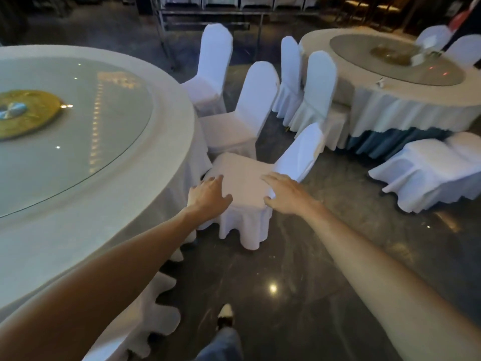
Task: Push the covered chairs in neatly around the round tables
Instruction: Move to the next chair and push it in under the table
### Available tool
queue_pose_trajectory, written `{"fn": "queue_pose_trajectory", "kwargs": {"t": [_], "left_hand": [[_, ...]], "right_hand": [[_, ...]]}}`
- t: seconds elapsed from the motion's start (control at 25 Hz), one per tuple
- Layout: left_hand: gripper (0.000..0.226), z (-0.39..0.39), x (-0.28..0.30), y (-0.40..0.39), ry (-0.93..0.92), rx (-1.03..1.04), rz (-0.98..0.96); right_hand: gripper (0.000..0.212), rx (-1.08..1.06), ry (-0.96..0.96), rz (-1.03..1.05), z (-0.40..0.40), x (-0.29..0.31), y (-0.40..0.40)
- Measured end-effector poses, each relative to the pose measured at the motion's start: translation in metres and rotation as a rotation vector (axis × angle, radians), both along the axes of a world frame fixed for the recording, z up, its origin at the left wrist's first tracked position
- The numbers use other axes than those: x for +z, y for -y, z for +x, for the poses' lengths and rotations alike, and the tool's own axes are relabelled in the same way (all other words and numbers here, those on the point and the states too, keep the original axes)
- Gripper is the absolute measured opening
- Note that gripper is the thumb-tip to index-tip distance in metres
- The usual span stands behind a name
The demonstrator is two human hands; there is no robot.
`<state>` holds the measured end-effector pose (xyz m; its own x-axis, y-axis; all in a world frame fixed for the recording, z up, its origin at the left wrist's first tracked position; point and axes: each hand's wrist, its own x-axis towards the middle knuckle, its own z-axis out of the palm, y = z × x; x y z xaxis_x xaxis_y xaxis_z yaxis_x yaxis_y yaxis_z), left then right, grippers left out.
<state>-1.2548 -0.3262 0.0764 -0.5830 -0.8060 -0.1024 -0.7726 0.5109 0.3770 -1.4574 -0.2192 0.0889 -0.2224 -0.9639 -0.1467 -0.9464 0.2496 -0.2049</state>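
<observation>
A white-covered chair (pixel 247 178) stands beside the near round table (pixel 166 162), its seat turned toward me and its back (pixel 302 155) leaning away to the right. My left hand (pixel 208 195) lies with fingers spread on the seat's left front corner. My right hand (pixel 285 194) rests with spread fingers on the seat's right front corner, near the base of the back. Neither hand is closed around the cover. Two more covered chairs (pixel 244 113) (pixel 213 71) stand behind it along the table's edge.
A second round table (pixel 390 105) with a glass turntable stands at the back right, with covered chairs (pixel 317 95) against it. Another covered chair (pixel 432 170) lies at the right. Dark glossy floor (pixel 325 256) lies between. My shoe (pixel 226 315) shows below.
</observation>
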Motion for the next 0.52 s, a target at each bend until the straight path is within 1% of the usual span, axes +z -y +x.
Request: {"fn": "queue_pose_trajectory", "kwargs": {"t": [0.12, 0.2, 0.28, 0.36, 0.52], "left_hand": [[0.075, -0.081, -0.016, 0.031, -0.065, 0.001, -0.087], [0.078, -0.134, -0.030, 0.051, -0.112, 0.011, -0.104], [0.082, -0.196, -0.043, 0.073, -0.137, 0.055, -0.034], [0.086, -0.259, -0.053, 0.093, -0.154, 0.084, 0.049], [0.089, -0.352, -0.072, 0.120, -0.145, 0.061, 0.175]], "right_hand": [[0.069, -0.014, -0.055, -0.118, -0.071, -0.003, 0.031], [0.070, -0.006, -0.092, -0.164, -0.115, -0.010, 0.053], [0.071, 0.006, -0.132, -0.202, -0.167, -0.019, 0.081], [0.072, 0.007, -0.160, -0.194, -0.221, -0.027, 0.108], [0.076, 0.014, -0.170, -0.193, -0.315, -0.036, 0.149]]}}
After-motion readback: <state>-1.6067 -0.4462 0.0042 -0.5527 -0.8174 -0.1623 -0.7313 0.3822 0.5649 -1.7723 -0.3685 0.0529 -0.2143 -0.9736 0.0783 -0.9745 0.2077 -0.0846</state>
